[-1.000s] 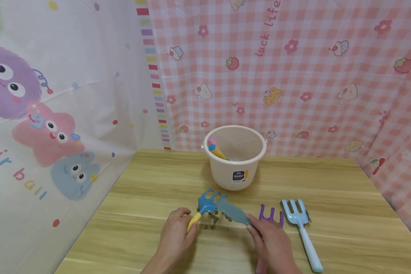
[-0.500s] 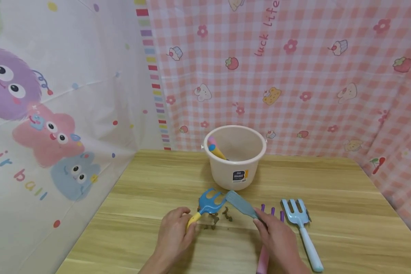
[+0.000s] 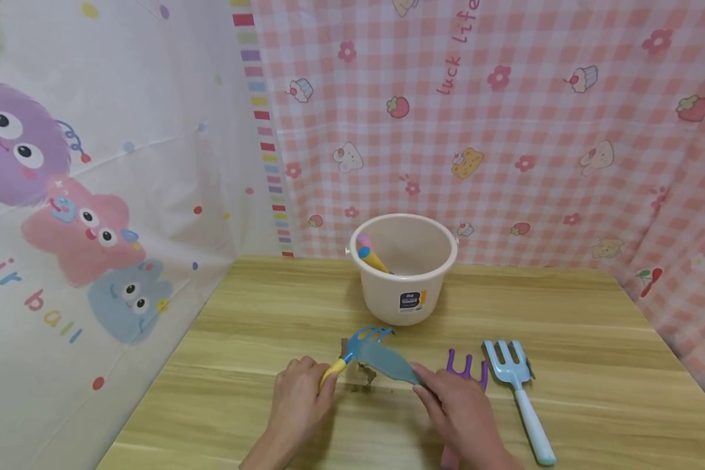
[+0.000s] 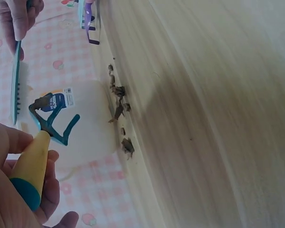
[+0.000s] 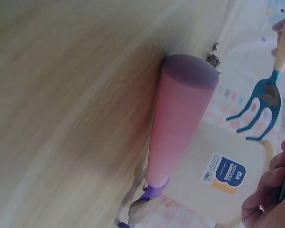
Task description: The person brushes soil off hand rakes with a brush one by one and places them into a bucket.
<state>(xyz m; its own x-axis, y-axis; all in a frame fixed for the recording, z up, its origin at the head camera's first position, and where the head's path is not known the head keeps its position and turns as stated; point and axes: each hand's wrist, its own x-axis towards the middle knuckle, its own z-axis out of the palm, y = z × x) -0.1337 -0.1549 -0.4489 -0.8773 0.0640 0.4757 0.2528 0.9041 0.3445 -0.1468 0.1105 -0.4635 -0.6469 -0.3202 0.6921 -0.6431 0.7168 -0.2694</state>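
My left hand (image 3: 296, 398) grips the yellow handle of a small blue hand rake (image 4: 50, 124), its tines raised off the table. Brown soil clings to the rake head in both wrist views. In my right hand (image 3: 461, 405) is a grey-green brush (image 3: 388, 363); short bristles show along one side in the left wrist view. In the head view the brush overlaps the rake head. Brown crumbs of soil (image 4: 118, 92) lie on the table beneath. A purple rake with a pink handle (image 5: 183, 123) lies under my right hand, which partly hides it.
A cream bucket (image 3: 396, 303) stands behind the hands, with a yellow-and-blue handle (image 3: 371, 256) and a pink end leaning inside. To the right lies a light blue fork (image 3: 512, 373). Patterned cloths hang behind and at the sides of the wooden table (image 3: 258, 294).
The brush has moved right, off the rake, then back left across the rake head. My left hand has turned the rake, tilting its tines.
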